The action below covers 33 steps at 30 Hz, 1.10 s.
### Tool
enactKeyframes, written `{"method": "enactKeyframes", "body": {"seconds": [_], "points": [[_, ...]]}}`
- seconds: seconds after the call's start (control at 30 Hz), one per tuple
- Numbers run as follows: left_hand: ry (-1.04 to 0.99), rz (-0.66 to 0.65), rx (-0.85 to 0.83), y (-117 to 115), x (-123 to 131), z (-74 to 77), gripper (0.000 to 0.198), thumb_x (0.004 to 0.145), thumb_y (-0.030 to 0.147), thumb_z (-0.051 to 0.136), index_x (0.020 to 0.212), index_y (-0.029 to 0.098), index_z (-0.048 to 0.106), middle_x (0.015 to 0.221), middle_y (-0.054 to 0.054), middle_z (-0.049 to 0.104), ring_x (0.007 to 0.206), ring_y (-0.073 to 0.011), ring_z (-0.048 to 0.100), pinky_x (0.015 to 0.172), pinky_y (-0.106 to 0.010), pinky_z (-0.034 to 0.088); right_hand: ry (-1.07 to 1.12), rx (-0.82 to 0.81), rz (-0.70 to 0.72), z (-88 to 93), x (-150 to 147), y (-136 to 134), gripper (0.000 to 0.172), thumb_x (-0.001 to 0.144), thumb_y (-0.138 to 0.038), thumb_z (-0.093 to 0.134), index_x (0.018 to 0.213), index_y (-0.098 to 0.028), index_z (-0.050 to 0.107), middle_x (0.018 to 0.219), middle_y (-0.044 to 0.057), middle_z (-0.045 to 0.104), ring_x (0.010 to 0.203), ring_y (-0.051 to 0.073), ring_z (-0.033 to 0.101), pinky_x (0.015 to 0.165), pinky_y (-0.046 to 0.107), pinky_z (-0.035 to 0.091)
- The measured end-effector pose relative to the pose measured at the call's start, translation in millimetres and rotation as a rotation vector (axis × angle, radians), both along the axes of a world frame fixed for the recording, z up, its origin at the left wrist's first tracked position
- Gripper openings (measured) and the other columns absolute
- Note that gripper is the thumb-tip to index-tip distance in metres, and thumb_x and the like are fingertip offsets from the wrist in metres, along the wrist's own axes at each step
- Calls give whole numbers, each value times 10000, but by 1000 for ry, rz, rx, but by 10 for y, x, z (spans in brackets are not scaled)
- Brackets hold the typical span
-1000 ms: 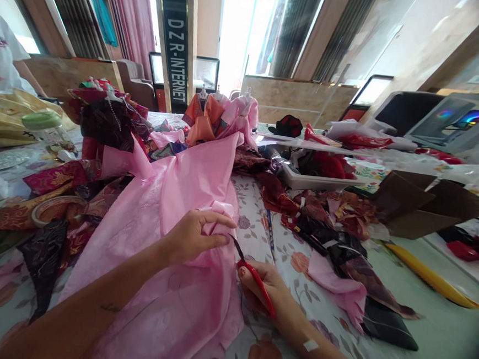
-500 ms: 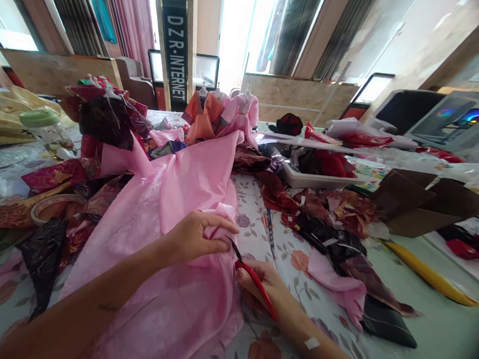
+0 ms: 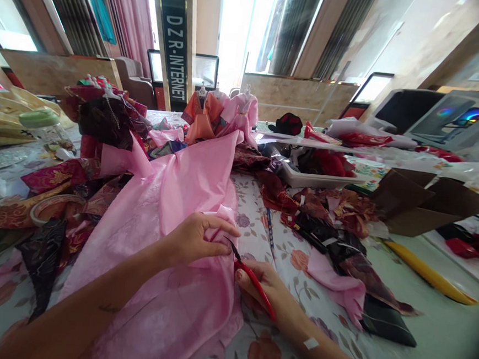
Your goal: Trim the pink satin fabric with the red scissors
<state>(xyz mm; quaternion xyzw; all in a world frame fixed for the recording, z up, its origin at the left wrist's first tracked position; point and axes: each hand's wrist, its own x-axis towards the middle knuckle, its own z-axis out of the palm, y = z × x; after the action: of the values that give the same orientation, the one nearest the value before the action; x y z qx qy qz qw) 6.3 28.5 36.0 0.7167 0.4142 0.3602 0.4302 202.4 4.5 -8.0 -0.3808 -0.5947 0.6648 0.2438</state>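
Note:
A large piece of shiny pink fabric (image 3: 143,249) is spread over the flowered tablecloth in front of me. My left hand (image 3: 197,237) holds a raised fold near the fabric's right edge, between thumb and fingers. In my right hand (image 3: 258,286) is a pair of scissors (image 3: 259,287) with red handles and dark blades. The blades point up and left, their tips at the fabric just beside my left fingertips. Part of the blades is hidden by the cloth, and most of my right fingers are hidden behind the handles.
Fabric scraps (image 3: 340,209) and a yellow curved object (image 3: 431,272) lie to the right. A tape roll (image 3: 57,209) sits among scraps at left. Small dressed dolls (image 3: 245,111) stand at the back, near a white tray (image 3: 322,180). A cardboard box (image 3: 415,207) stands at right.
Both hands and the scissors stay almost in place. The fingers of my left hand have shifted very slightly on the pink fabric.

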Motion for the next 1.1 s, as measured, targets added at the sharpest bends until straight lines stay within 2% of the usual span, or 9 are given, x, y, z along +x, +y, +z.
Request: {"method": "enactKeyframes", "body": {"seconds": [0.5,0.63,0.7,0.83,0.9,1.0,1.03,1.1], "points": [[-22,21,4,22,-22,-16,323,682,188,759,1002,161,720,995,-45,707,963,-168,636,875,-230,468,-54,-28,-100,-30,-18,8,620,612,-750,625,518,-204,345,413,-101,253,373,35,186,367,209,98],[5,23,12,10,-15,-2,318,686,199,752,1002,176,721,1005,-40,712,971,-172,638,879,-236,470,-77,-8,-88,-43,-7,13,593,655,-741,588,528,-207,363,385,-91,297,345,43,211,355,214,116],[8,109,19,28,-51,7,326,697,240,745,1017,186,716,1046,-41,710,1002,-184,633,902,-254,468,-92,58,-90,-28,15,22,562,692,-715,572,545,-203,392,403,-80,329,359,54,243,365,216,148],[15,562,161,135,-207,29,349,771,294,659,1101,181,672,1114,-51,693,1053,-217,613,942,-321,460,-246,385,-242,58,89,58,431,750,-565,625,614,-183,481,547,-41,444,513,103,386,475,231,284],[54,719,269,181,-269,45,366,798,266,611,1153,183,636,1120,-48,684,1042,-220,613,942,-338,458,-381,547,-322,94,125,87,382,762,-523,636,642,-185,502,577,-32,467,555,121,400,512,244,300],[88,776,399,191,-287,63,397,837,249,539,1227,182,564,1203,-60,636,1125,-214,567,1002,-330,406,-612,727,-348,99,162,138,341,756,-482,651,643,-191,513,559,-23,487,543,133,399,524,262,296],[114,746,416,181,-282,64,417,849,259,518,1259,180,532,1231,-70,616,1155,-217,548,1015,-331,389,-680,762,-337,89,171,154,297,753,-448,656,666,-190,539,572,-13,519,550,143,425,535,267,310],[244,584,357,154,-282,58,495,858,308,502,1333,179,453,1236,-96,604,1150,-240,551,993,-353,398,-756,784,-311,58,181,177,197,754,-372,649,810,-186,620,674,24,620,619,181,526,587,282,368]]}}
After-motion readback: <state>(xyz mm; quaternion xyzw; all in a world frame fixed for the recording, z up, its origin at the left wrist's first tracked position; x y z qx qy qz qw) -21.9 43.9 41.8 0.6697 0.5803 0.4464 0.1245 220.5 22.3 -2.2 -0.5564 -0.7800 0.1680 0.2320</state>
